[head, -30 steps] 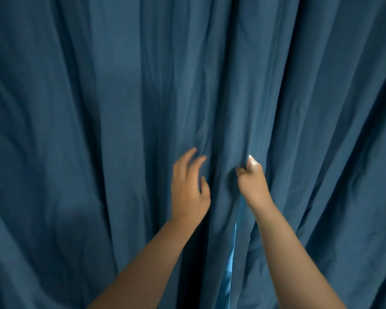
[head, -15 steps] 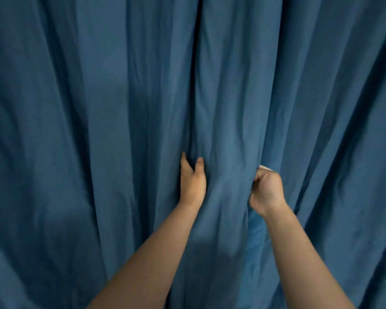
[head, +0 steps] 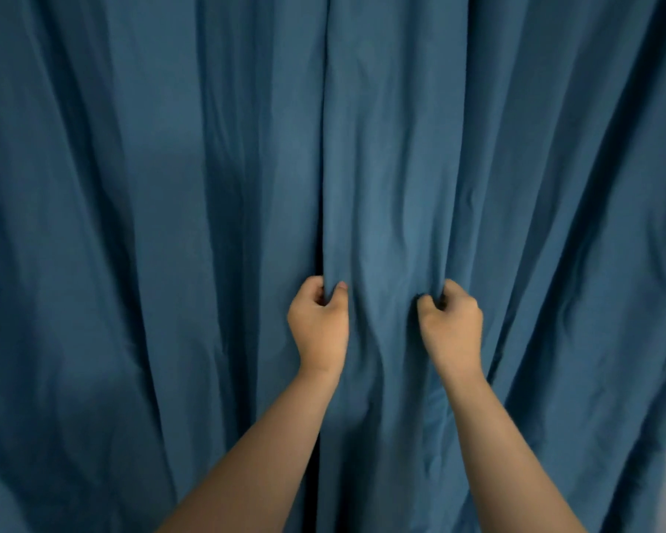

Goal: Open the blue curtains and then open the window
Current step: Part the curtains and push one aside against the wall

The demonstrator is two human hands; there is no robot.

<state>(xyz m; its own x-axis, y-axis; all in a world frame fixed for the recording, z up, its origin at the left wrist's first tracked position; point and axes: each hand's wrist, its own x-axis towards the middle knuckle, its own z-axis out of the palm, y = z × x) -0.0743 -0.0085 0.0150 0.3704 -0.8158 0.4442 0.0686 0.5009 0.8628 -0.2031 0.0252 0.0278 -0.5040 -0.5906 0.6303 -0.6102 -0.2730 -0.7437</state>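
— At the centre seam, both hands: left hand (head: 318,327) and right hand (head: 451,328) fisted on the blue curtains (head: 381,186).
— Curtains undrawn; window hidden, unopened.

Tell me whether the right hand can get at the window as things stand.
Probably not yet. The curtains hang closed across the whole view, so no window shows. The right hand and left hand are both shut on folds of fabric, which must be parted first.
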